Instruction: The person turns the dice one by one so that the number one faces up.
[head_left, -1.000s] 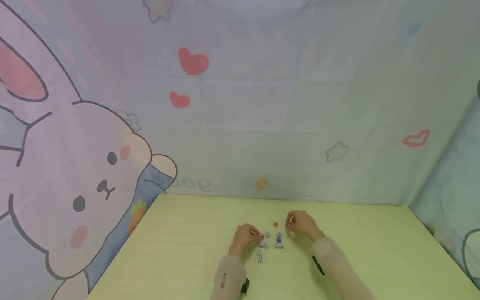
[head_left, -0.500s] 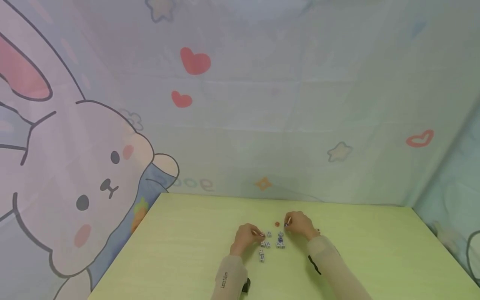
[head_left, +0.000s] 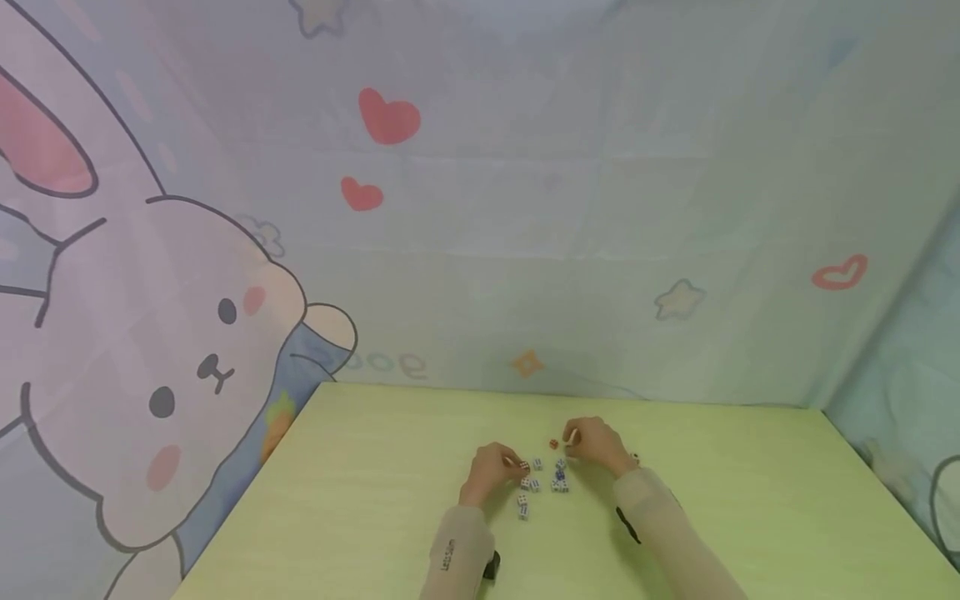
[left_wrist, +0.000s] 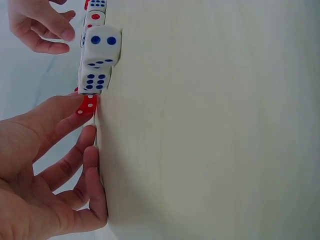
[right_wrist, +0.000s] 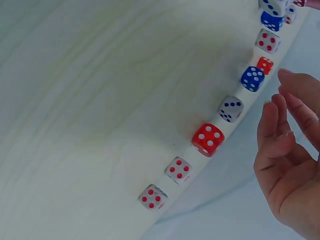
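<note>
My left hand (head_left: 491, 471) pinches a red die (left_wrist: 88, 105) with white dots between thumb and forefinger, low at the table. Beyond it in the left wrist view are white dice (left_wrist: 102, 45) with blue dots, overlapping. My right hand (right_wrist: 295, 150) has its fingers parted, holding nothing, with the fingertips near a blue die (right_wrist: 252, 78) and a smaller red die (right_wrist: 265, 65). A white die (right_wrist: 231, 108) and a larger red die (right_wrist: 208, 139) lie close by. In the head view, a blue die (head_left: 560, 475) sits among white dice between the hands.
Two white dice (head_left: 522, 506) lie nearest the person, beside the left forearm. Another die (head_left: 634, 458) shows just behind the right wrist. The pale yellow table (head_left: 360, 500) meets a printed cloth backdrop (head_left: 480, 250) along its far edge.
My right hand has shifted slightly left, and the blue-marked die seen at its fingertips earlier is no longer pinched. My left hand keeps its hold on the red die, almost still.
</note>
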